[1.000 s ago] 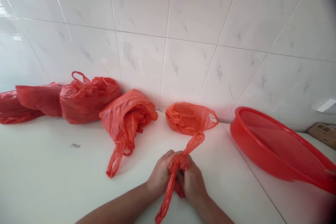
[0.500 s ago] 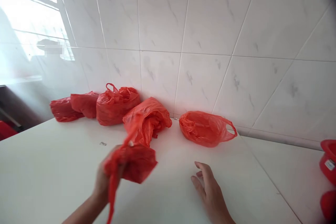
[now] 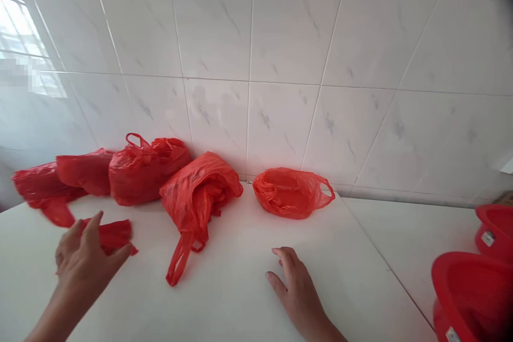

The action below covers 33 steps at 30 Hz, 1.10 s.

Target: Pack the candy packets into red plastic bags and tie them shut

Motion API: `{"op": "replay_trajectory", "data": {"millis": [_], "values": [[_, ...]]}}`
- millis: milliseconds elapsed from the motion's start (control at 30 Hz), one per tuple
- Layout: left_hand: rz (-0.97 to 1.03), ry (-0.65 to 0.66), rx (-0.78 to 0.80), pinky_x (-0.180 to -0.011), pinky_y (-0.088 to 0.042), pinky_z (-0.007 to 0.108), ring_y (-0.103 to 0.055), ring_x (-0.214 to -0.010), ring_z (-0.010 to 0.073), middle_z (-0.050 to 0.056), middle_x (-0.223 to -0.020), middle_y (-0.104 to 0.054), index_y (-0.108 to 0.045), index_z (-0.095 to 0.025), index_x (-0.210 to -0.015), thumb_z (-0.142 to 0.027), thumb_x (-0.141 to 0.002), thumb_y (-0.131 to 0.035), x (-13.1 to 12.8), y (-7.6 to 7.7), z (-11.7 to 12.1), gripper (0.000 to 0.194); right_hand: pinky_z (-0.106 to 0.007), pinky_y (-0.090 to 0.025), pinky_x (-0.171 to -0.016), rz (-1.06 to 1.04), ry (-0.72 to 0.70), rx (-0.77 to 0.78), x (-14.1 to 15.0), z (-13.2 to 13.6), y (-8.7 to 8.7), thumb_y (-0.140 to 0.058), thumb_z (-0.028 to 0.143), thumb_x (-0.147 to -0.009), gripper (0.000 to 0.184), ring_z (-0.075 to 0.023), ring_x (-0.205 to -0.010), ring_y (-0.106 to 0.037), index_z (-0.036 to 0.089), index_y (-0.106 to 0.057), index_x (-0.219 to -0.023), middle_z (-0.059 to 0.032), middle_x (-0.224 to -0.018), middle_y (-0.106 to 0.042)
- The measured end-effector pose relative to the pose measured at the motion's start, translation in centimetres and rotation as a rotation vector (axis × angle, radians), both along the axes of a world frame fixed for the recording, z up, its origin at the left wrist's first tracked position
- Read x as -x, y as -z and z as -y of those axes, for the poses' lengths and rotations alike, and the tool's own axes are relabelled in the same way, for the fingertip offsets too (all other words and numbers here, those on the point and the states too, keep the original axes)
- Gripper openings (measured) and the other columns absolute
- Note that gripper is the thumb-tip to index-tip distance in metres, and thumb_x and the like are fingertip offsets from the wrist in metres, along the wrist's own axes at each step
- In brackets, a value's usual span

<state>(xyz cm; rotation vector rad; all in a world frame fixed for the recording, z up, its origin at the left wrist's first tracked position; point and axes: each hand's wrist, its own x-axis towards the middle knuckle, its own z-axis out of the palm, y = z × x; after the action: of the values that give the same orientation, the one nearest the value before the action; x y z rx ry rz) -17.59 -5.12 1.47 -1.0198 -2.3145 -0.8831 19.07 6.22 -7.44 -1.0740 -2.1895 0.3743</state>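
My left hand (image 3: 86, 256) is at the left, its thumb and fingers apart around a small bundled red plastic bag (image 3: 115, 235) on the white table. The bag shows past the fingertips; whether they still touch it is hard to see. My right hand (image 3: 296, 288) hovers over the table's middle with curved, parted fingers and holds nothing. Beyond it, by the wall, lies a loose, see-through red plastic bag (image 3: 294, 192) with its handle loop to the right. Left of that rests a crumpled red bag (image 3: 202, 187), one handle trailing toward me.
A fuller red bag (image 3: 146, 173) with an upright handle loop stands along the tiled wall (image 3: 216, 37). Further left are two more red bundles (image 3: 86, 171). Red plastic tubs (image 3: 473, 288) stand at the right edge, past a seam in the table (image 3: 232, 299).
My left hand has moved left with the red plastic bag and its fingers have spread, with the bag now low at the table. My view has turned right, showing more of the tubs.
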Motion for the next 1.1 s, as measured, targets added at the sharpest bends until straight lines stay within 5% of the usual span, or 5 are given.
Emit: {"op": "replay_trajectory", "data": {"millis": [67,367,600,833,1100], "values": [[-0.108,0.072,-0.113,-0.104,-0.028,0.061,-0.023,-0.138,0.0376,0.014,-0.15,-0.025,-0.034,-0.023,-0.135,-0.036,-0.083,-0.054,-2.9,0.1,-0.8,0.057,-0.037,-0.054,-0.078,0.011,0.007,-0.014,0.2,-0.1,-0.1,-0.053,0.019,-0.083,0.036,-0.0202,-0.092,-0.06,0.025,-0.044,-0.118,-0.0051,-0.112,-0.057],[0.012,1.187,0.079,-0.086,-0.051,0.031,-0.062,-0.101,0.0186,0.007,-0.11,-0.065,-0.063,-0.022,-0.106,-0.019,-0.09,-0.043,-15.0,-3.1,-11.9,0.026,-0.045,-0.049,-0.091,-0.032,0.189,-0.298,0.8,-1.7,1.0,-0.055,0.023,-0.083,0.047,-0.0288,-0.118,-0.049,0.021,-0.041,-0.128,-0.0146,-0.132,-0.045],[0.105,0.922,0.038,-0.107,-0.028,0.053,-0.036,-0.131,0.0331,0.016,-0.142,-0.039,-0.048,-0.019,-0.129,-0.022,-0.082,-0.054,-20.5,-1.7,-21.6,0.048,-0.047,-0.037,-0.105,-0.298,0.311,-0.436,4.2,-9.1,-2.5,-0.038,0.032,-0.094,0.053,-0.0263,-0.139,-0.023,0.016,-0.024,-0.143,-0.0159,-0.15,-0.026],[0.193,0.857,0.139,-0.091,-0.044,0.031,-0.052,-0.116,0.023,0.01,-0.134,-0.045,-0.051,-0.023,-0.127,-0.009,-0.071,-0.055,-18.1,3.2,-23.0,0.059,-0.039,-0.047,-0.083,-0.683,0.12,0.365,4.3,-12.7,-0.9,-0.056,0.028,-0.077,0.047,-0.0266,-0.102,-0.061,0.022,-0.054,-0.124,-0.0083,-0.116,-0.064],[0.288,0.857,0.061,-0.08,-0.049,0.04,-0.057,-0.094,0.0203,0.007,-0.11,-0.057,-0.056,-0.015,-0.11,-0.024,-0.086,-0.057,-15.8,5.4,-23.1,0.026,-0.033,-0.053,-0.073,-1.258,0.1,0.706,0.7,-14.0,-1.0,-0.05,0.033,-0.073,0.021,-0.0173,-0.077,-0.063,0.022,-0.055,-0.09,-0.0024,-0.086,-0.067]]}}
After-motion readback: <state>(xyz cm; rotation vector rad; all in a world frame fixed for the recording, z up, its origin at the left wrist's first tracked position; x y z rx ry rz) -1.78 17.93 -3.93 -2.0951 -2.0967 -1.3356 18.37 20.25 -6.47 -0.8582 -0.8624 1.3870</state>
